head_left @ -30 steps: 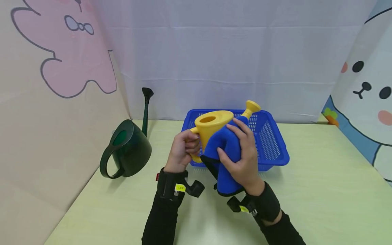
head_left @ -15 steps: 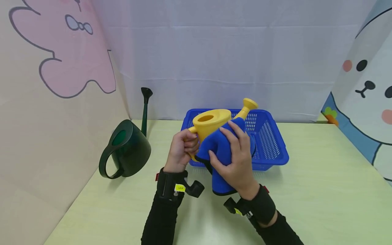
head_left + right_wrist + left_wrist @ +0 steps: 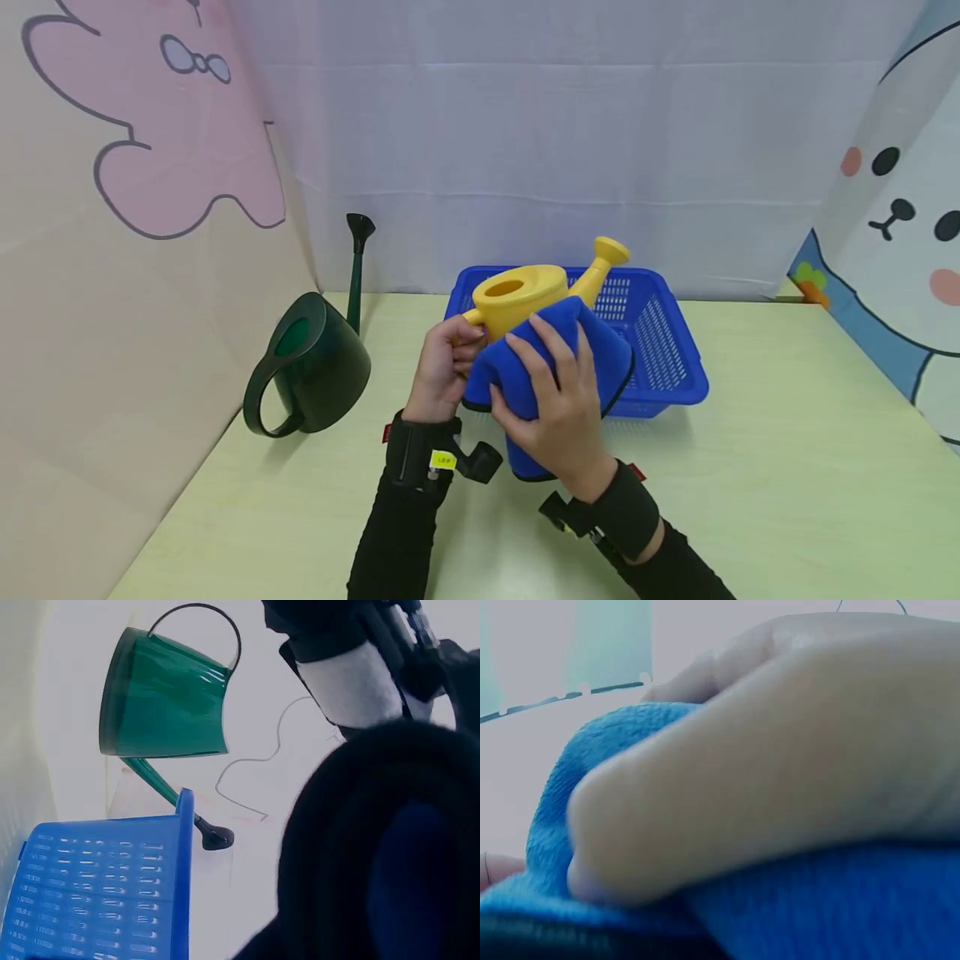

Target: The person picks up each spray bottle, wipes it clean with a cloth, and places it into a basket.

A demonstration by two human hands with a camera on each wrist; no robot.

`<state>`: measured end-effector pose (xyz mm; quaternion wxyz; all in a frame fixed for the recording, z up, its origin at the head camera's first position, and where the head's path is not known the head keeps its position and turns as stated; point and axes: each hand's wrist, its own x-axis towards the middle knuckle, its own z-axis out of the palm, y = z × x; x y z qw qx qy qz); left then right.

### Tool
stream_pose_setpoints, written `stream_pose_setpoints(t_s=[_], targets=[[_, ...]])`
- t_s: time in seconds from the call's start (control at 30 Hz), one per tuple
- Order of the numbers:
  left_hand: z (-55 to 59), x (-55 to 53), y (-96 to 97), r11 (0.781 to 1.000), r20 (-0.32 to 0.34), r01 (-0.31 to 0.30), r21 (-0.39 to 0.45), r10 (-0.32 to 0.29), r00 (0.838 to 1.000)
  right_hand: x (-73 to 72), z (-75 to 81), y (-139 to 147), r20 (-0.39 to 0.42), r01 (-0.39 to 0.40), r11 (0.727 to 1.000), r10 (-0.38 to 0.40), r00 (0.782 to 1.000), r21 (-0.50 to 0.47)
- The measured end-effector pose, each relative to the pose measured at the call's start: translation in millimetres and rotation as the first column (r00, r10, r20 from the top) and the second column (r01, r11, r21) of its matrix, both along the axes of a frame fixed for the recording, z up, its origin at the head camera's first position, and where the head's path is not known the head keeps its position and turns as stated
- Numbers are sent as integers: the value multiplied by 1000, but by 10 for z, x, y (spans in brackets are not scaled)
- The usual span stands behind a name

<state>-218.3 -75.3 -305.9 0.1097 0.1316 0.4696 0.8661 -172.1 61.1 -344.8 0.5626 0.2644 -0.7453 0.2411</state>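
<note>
A small yellow watering can (image 3: 517,312) is held up, overlapping the basket in the head view, its spout rose pointing up and to the right. The left hand (image 3: 441,371) grips its handle, fingers curled. A blue cloth (image 3: 603,350) with black edging lies over the can's near side and hides most of its body. The right hand (image 3: 558,412) holds this cloth against the can, fingers spread and bent over it. In the left wrist view, a thumb presses into the blue cloth (image 3: 840,900). Dark, blurred cloth edging fills the near right of the right wrist view.
Behind the hands stands a blue perforated basket (image 3: 667,342). A dark green watering can (image 3: 330,375) with a long spout stands on the pale table (image 3: 795,467) to the left. White and cartoon-printed sheets line the back and sides.
The right hand and cloth have slid left and down across the can, uncovering more of its spout; the cloth has spread wider. The left hand keeps its grip on the handle.
</note>
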Motion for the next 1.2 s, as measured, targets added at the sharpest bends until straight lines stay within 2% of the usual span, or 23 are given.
stream_pose_setpoints(t_s=[0.1, 0.2, 0.27, 0.37, 0.43, 0.5, 0.57, 0.67, 0.8, 0.87, 1.0, 1.2], targets=[[8, 0, -11, 999, -27, -13, -31, 12, 1000, -22, 15, 40, 32, -46, 997, 48, 998, -67], [17, -9, -40, 999, -57, 2, -52, -5, 998, -53, 33, 106, 103, -127, 978, 145, 984, -164], [24, -15, -62, 998, -64, 25, -53, -28, 998, -76, 44, 169, 158, -189, 953, 229, 960, -236], [29, -21, -97, 998, -58, 44, -50, -47, 997, -108, 61, 265, 223, -264, 910, 343, 912, -320], [31, -26, -115, 998, -50, 52, -42, -54, 997, -120, 71, 309, 252, -288, 891, 386, 888, -350], [29, -31, -125, 998, -48, 61, -32, -62, 997, -124, 75, 325, 262, -297, 885, 401, 878, -358], [29, -35, -127, 997, -52, 68, -21, -69, 996, -117, 75, 307, 260, -288, 893, 386, 885, -347], [26, -37, -123, 998, -61, 68, -14, -69, 996, -93, 64, 241, 236, -247, 921, 323, 917, -302], [24, -30, -102, 999, -68, 43, -21, -44, 997, -38, 36, 110, 166, -136, 972, 169, 971, -192], [24, -23, -84, 1000, -69, 21, -20, -22, 997, -10, 15, 45, 117, -68, 990, 82, 990, -120], [20, -11, -54, 1000, -46, 9, 23, -8, 999, 26, -26, -49, 15, 32, 999, -32, 999, -2], [9, -20, -52, 996, -19, 53, 79, -51, 999, 10, -54, -74, -40, 52, 997, -50, 998, 52]])
